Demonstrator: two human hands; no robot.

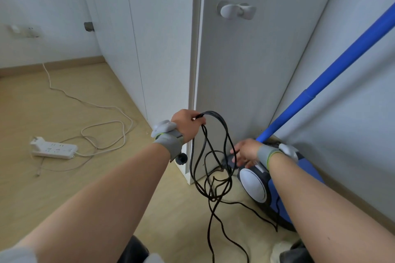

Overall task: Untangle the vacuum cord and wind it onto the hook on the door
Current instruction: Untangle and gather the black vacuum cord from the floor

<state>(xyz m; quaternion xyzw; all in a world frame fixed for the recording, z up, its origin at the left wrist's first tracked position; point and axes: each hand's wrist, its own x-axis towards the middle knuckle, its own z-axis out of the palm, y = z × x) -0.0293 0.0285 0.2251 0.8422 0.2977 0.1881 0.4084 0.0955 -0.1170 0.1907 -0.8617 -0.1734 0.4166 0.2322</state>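
While the vacuum cord (191, 160) hangs in long loops straight down from the left hand (186, 126), whose fingers curl round its top, the right hand (245, 152) spreads slack fingers beside the lower strands. The hook (235, 10) sits well above both hands, likely an easier lift for the left.

The hook (236, 11) sits high on the door (252, 74) ahead; the vacuum (256, 186) stands on the floor (25, 102) at the door's foot to the right, its tube (320, 81) slanting up along the right wall (359, 117). The vacuum cord (227, 134) hangs in loops from the left hand (187, 124), left of the vacuum, with the right hand (245, 151) between. A power strip (53, 149) lies on the floor far left.
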